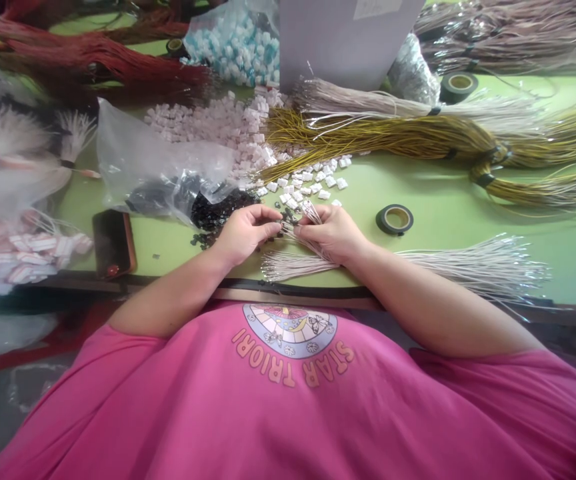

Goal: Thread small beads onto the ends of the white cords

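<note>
My left hand (245, 233) is curled in a pinch near the table's front edge, its fingertips on a small black connector. My right hand (331, 232) is closed round a thin bundle of pale pink wires (293, 263) that fans out toward me. The two hands meet fingertip to fingertip over a scatter of small black connectors (218, 212) spilling from a clear plastic bag (153, 167). Loose white connectors (313, 181) lie just beyond my hands.
A black tape roll (394, 219) sits right of my hands, another (459, 85) further back. More pale wires (478, 263) lie at right. Yellow wire bundles (418, 137), red wires (93, 60), a grey box (343, 40), a phone (113, 241) and bags of connectors crowd the green table (443, 193).
</note>
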Motion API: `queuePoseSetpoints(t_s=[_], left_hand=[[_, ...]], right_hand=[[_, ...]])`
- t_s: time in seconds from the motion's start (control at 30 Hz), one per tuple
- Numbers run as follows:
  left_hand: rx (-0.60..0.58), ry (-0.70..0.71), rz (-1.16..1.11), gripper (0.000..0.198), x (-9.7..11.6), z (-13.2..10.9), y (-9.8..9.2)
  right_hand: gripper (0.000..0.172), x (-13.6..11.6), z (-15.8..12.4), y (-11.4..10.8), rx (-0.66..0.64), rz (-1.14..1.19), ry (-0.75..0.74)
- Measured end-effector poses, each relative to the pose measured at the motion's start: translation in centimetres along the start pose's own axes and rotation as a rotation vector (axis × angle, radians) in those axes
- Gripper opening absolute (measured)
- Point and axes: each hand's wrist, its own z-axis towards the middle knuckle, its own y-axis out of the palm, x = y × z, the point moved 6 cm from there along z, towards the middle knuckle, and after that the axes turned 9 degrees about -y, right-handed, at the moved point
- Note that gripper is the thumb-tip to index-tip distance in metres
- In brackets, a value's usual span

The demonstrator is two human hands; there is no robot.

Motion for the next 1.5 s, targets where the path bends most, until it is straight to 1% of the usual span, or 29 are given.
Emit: queuePoseSetpoints(t_s=[0.07,0.23,0.4,0.5,0.6,0.77,0.83,0.87,0.97,1.07,1.13,1.17,1.27,1.37,1.5], left_hand=[[0.014,0.008,0.063,0.021,0.3,-0.2,0.1],[0.084,0.086,0.263,0.020,1.1,-0.6,0.3],[0.090,0.098,0.349,0.018,1.1,-0.7,0.7],[0.125,0.080,0.338,0.018,1.1,-0.5,0.3],[0.155,0.090,0.365,0.019,1.2,-0.3,-0.2],[0.134,0.095,0.426,0.022,1.4,-0.1,-1.1],[0.110,0.092,0.389,0.022,1.6,-0.2,-1.3],[0.092,0.083,0.332,0.023,1.8,-0.3,-1.4],[0.000,0.004,0.058,0.029,1.8,-0.6,-1.4],[-0.146,-0.067,-0.132,0.029,1.7,-1.0,-0.5],[-0.229,-0.099,-0.176,0.028,1.5,-1.3,0.3],[-0.252,-0.111,-0.184,0.026,1.3,-1.3,0.6],[-0.254,-0.127,-0.177,0.018,0.7,-1.1,1.3],[-0.237,-0.118,-0.175,0.017,0.5,-0.7,1.6],[-0.215,-0.091,-0.211,0.018,0.6,-0.5,1.7]], right_hand=[[0.009,0.0,0.0,0.0,-0.006,-0.012,-0.010],[0.007,-0.2,0.0,0.1,-0.005,-0.046,-0.013],[0.008,-0.3,0.0,0.0,0.005,-0.069,0.011],[0.011,-0.3,0.0,0.2,-0.024,-0.080,0.011],[0.016,0.1,0.1,0.0,-0.020,-0.083,0.013],[0.023,0.8,0.3,-0.7,0.010,-0.005,0.012],[0.023,1.0,0.3,-1.0,0.007,0.008,0.023],[0.021,1.1,0.4,-1.1,0.006,0.004,0.027],[0.014,1.0,0.4,-1.3,0.010,-0.010,0.034],[0.012,0.9,0.3,-1.1,0.004,0.007,0.048],[0.013,0.8,0.3,-0.9,-0.001,0.026,0.057],[0.013,0.7,0.3,-0.9,0.000,0.031,0.057],[0.016,0.5,0.1,-0.8,0.004,0.031,0.040],[0.017,0.5,0.0,-0.6,0.000,0.053,0.037],[0.015,0.6,-0.1,-0.2,-0.026,0.169,0.076]])
